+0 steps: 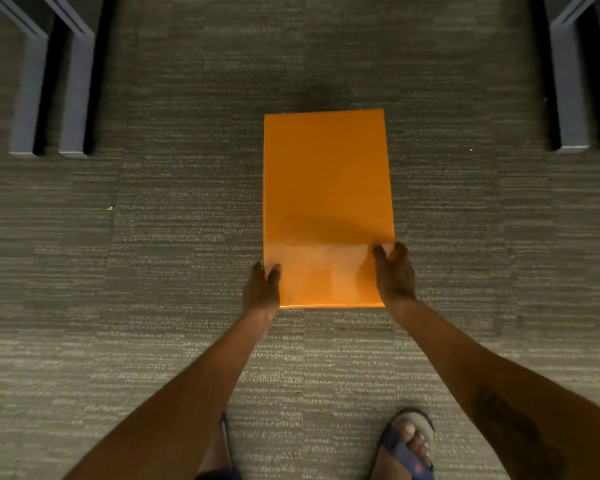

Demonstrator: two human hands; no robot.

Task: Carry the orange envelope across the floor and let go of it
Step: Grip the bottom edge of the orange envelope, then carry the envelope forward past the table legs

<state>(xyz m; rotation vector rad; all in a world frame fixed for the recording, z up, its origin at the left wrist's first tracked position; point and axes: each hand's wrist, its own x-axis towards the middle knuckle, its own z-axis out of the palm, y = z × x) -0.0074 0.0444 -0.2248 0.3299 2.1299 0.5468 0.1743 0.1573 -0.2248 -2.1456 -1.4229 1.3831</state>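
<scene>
A large orange envelope (326, 202) is held flat out in front of me, long side pointing away, above the grey carpet. My left hand (261, 294) pinches its near left corner, thumb on top. My right hand (394, 275) grips the near right edge, with the thumb and fingers curled over it. Both arms are stretched forward. A dark shadow lies on the carpet just beyond the envelope's far edge.
Grey striped carpet tiles (153, 271) cover the floor. Dark grey partition or furniture ends stand at the upper left (71, 98) and upper right (568, 98), with an aisle between them. My sandalled right foot (407, 445) shows at the bottom.
</scene>
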